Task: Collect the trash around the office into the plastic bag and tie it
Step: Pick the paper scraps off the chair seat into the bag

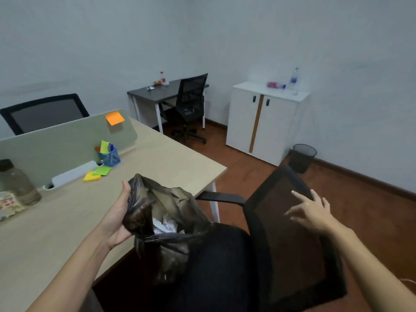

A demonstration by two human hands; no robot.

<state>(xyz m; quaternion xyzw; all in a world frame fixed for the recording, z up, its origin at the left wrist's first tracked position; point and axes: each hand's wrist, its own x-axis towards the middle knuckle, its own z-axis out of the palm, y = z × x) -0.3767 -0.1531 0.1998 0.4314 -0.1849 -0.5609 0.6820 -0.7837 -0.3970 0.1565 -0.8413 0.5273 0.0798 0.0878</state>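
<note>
A dark plastic bag [166, 212] hangs open over the near desk edge and the chair seat, with crumpled white paper [165, 226] showing inside. My left hand [118, 218] grips the bag's rim on its left side. My right hand [311, 212] hovers with fingers spread over the mesh back of the near office chair [290, 239], holding nothing. Far off, a crumpled paper [150, 87] and a bottle [162, 77] lie on the grey desk [157, 93]. A plastic bottle [293, 79] and a pink wrapper [273, 84] sit on the white cabinet [261, 122].
The beige desk [67, 221] carries a bottle [19, 183], sticky notes [96, 173], a blue pen holder [110, 155] and a power strip [72, 174] by a green divider [56, 145]. A black mesh bin [302, 157] stands by the cabinet. Another chair [190, 104] sits at the grey desk.
</note>
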